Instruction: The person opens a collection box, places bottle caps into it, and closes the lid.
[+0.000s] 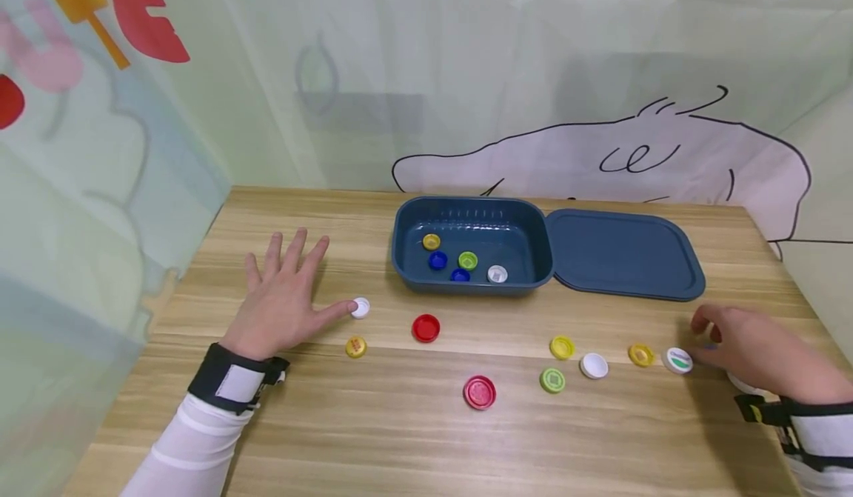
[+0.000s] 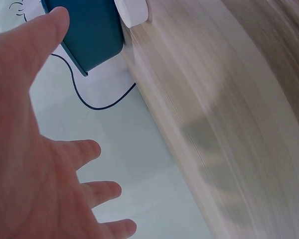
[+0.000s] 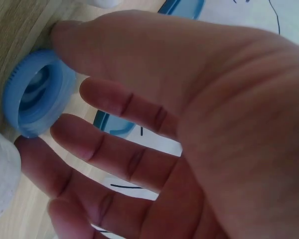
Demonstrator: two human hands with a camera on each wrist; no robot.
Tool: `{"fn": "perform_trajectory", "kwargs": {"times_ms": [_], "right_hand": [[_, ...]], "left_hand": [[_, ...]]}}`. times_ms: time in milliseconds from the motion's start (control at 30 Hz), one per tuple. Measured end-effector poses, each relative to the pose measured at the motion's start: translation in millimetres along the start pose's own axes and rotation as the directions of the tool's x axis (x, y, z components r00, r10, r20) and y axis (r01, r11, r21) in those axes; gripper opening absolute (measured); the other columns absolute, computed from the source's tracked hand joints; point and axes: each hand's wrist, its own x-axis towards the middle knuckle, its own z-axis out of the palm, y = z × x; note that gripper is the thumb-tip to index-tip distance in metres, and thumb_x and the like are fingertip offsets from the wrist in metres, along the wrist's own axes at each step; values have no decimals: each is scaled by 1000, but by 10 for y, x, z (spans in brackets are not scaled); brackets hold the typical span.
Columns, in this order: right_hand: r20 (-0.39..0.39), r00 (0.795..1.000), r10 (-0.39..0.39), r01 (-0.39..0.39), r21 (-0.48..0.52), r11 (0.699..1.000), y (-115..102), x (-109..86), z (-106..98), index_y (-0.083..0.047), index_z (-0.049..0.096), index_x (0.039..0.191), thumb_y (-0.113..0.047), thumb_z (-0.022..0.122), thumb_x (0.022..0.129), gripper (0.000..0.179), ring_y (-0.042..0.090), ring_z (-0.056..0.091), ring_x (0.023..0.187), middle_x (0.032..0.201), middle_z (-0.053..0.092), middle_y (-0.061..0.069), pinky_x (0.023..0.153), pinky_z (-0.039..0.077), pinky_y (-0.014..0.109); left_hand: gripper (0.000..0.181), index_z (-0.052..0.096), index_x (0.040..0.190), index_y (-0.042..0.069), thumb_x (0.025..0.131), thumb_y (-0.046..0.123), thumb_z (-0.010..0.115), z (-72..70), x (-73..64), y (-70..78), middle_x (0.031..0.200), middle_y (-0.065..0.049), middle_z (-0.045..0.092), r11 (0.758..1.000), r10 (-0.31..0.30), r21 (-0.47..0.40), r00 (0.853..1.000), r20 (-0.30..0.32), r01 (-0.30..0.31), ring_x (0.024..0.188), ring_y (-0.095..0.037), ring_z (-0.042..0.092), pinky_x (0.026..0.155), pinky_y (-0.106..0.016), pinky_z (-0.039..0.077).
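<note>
My left hand [image 1: 280,308] hovers over the table's left side, palm down with fingers spread. Its thumb tip overlaps a white bottle cap [image 1: 360,307] in the head view, while the left wrist view shows that cap [image 2: 133,11] apart from the thumb. A yellow cap [image 1: 356,347] lies just below. At the far right, my right hand [image 1: 760,345] curls its thumb and fingers round a blue bottle cap [image 3: 40,119]. The fingertips are right at its rim. Beside them are a white cap with a green mark [image 1: 679,361] and another white cap [image 3: 1,179], partly hidden by the hand.
A dark blue box [image 1: 473,287] at the back centre holds several caps. Its flat lid [image 1: 626,255] lies to the right. Between my hands are two red caps [image 1: 426,328], a green cap [image 1: 552,380], yellow caps [image 1: 562,347] and a white cap [image 1: 594,366].
</note>
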Motion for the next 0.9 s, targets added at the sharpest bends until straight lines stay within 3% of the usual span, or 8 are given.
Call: {"fn": "perform_trajectory", "kwargs": {"times_ms": [267,367,500,600,767,900], "right_hand": [[19,1000,-1,1,23,1000,-44,27,-27,-1,58,89,-21,75,74,31,17,50,61,72,58,3,53,45,35],[5,1000,-2,1,46,999,-134,44,-126,2,56,93,-17,73,76,30,18,49,61,74,57,6,52,44,34],[-72,996,-54,55,9,998,-352,94,-359,3,57,96,-15,72,79,29,18,50,64,78,58,8,54,46,35],[-173,976,-133,124,-61,990,-571,139,-555,-1,59,96,-17,73,79,27,17,52,67,80,61,6,57,47,38],[-273,933,-233,212,-104,972,-1027,256,-846,-7,61,98,-16,72,80,23,18,57,72,87,65,7,61,52,42],[-336,880,-334,309,-126,942,-1387,397,-978,-9,62,99,-14,71,80,22,18,60,77,91,67,8,66,55,42]], "left_hand": [[106,20,152,19,73,86,44,5,4,-1,158,-18,12,1000,-5,6,1000,12,5,139,-42,-7,100,-80,4],[106,20,152,19,73,85,44,6,2,-3,158,-18,12,1000,-8,4,1000,14,8,139,-42,-7,100,-80,4],[106,20,152,19,73,85,44,-1,2,-5,158,-18,11,1000,-8,5,1000,12,8,139,-42,-7,100,-80,3],[106,20,152,19,73,85,45,-8,0,-4,158,-19,11,1000,-8,5,1000,14,8,139,-43,-6,100,-80,3],[105,20,152,20,73,84,47,-18,-18,13,157,-19,12,1000,-5,-3,1000,10,5,138,-45,-4,100,-80,5],[105,22,152,19,73,84,48,-24,-20,19,157,-20,14,1000,0,-9,1000,0,0,138,-46,-2,100,-80,6]]}}
